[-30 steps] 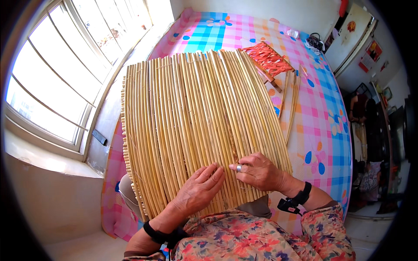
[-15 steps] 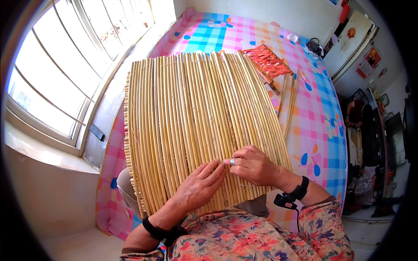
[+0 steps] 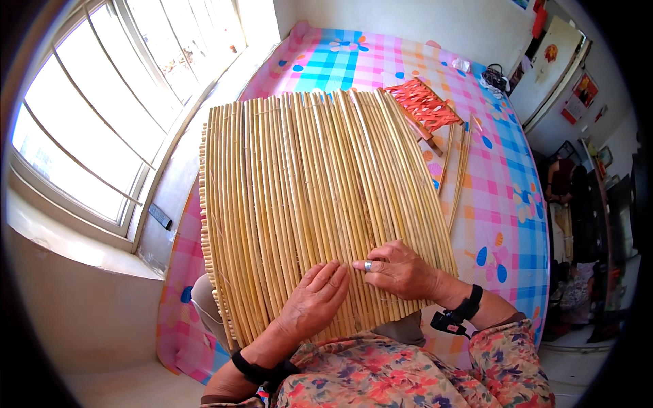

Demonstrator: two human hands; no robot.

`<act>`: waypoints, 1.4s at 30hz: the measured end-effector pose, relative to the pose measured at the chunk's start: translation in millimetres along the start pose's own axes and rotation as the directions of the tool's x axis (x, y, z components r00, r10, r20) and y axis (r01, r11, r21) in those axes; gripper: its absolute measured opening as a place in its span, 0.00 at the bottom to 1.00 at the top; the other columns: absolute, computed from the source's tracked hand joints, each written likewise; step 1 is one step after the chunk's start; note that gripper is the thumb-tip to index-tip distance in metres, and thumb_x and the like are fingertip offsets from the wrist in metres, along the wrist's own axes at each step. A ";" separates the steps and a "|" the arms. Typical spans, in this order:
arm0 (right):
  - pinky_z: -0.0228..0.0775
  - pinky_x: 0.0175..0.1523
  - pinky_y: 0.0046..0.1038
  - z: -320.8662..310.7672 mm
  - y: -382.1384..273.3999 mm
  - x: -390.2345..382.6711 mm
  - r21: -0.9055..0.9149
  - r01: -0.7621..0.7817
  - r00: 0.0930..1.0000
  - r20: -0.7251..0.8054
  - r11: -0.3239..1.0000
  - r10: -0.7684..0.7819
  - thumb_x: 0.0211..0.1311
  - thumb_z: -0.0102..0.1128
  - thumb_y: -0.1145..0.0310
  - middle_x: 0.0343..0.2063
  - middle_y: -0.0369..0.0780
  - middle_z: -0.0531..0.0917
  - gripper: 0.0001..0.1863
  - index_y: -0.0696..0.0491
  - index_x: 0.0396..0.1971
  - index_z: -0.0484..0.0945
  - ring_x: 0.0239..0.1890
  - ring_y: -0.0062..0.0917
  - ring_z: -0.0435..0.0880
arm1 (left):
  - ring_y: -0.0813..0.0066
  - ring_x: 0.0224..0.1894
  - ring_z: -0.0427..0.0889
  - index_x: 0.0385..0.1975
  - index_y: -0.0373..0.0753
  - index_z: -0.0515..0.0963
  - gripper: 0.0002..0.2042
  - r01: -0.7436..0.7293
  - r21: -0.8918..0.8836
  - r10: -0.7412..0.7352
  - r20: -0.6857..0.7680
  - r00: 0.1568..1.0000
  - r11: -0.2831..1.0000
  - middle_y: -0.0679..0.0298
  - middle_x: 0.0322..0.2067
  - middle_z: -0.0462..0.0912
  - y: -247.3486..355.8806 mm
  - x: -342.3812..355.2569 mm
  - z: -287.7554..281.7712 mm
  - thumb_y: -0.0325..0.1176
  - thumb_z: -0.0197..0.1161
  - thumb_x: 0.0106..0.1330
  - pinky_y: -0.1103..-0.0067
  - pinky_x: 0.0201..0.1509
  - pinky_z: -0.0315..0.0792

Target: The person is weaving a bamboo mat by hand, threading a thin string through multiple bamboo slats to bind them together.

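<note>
A large mat of pale yellow reed stalks (image 3: 313, 183), laid side by side, spreads over my lap and out ahead of me. On its near part my left hand (image 3: 316, 299) rests, with its fingers pressed together and its thumb hidden beneath. Just to the right, my right hand (image 3: 401, 272) is closed in a pinch, a silver ring on one finger. Its fingertips point toward those of the left, with a small gap between them. Whatever either hand pinches is too small to make out.
A wooden frame with red woven strips (image 3: 422, 105) lies beyond the mat's far right corner, beside a few loose stalks (image 3: 460, 170). The bed has a checked, flowered cover (image 3: 503, 204). A remote control (image 3: 160, 216) lies on the sill at the left, below a barred window (image 3: 81, 136).
My fingertips, touching before, are now slightly apart. The whole view has shifted a little, so the mat and both hands appear slightly lower.
</note>
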State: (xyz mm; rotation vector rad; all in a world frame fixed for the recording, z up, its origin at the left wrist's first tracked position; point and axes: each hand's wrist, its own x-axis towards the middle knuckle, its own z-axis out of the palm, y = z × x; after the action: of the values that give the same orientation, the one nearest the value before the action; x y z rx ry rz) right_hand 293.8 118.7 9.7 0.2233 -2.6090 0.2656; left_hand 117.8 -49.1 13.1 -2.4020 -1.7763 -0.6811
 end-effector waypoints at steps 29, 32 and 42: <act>0.54 0.20 0.15 -121.8 -79.1 27.4 0.799 -0.395 0.600 0.598 -0.453 0.532 0.71 0.49 0.70 0.20 0.34 0.73 0.07 0.56 0.41 0.74 0.16 0.12 0.63 | 0.56 0.57 0.71 0.49 0.28 0.72 0.20 0.007 -0.034 -0.006 0.033 0.999 0.999 0.50 0.50 0.73 2.6 0.8 0.6 0.27 0.56 0.55 0.62 0.62 0.64; 0.49 0.19 0.16 -157.3 -87.5 41.9 0.865 -0.012 0.608 0.405 -0.502 0.683 0.71 0.45 0.74 0.19 0.36 0.68 0.05 0.56 0.37 0.71 0.15 0.15 0.61 | 0.56 0.57 0.71 0.49 0.28 0.72 0.20 0.026 -0.004 -0.026 0.022 0.999 1.000 0.50 0.50 0.73 0.5 -1.7 2.6 0.27 0.56 0.55 0.62 0.62 0.64; 0.48 0.14 0.23 -215.6 -88.1 40.4 0.853 0.380 0.794 -0.104 -0.356 0.599 0.73 0.35 0.74 0.22 0.42 0.67 0.03 0.56 0.36 0.58 0.13 0.23 0.60 | 0.55 0.58 0.69 0.49 0.28 0.71 0.19 0.009 -0.018 -0.008 0.029 1.000 1.000 0.50 0.51 0.71 0.9 0.5 5.5 0.27 0.54 0.57 0.61 0.64 0.61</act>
State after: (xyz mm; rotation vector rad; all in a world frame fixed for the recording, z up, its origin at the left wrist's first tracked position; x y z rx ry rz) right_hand 378.1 78.4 226.9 0.2791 -0.8252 2.3071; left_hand 120.4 -47.2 8.6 -2.4296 -1.7995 -0.6697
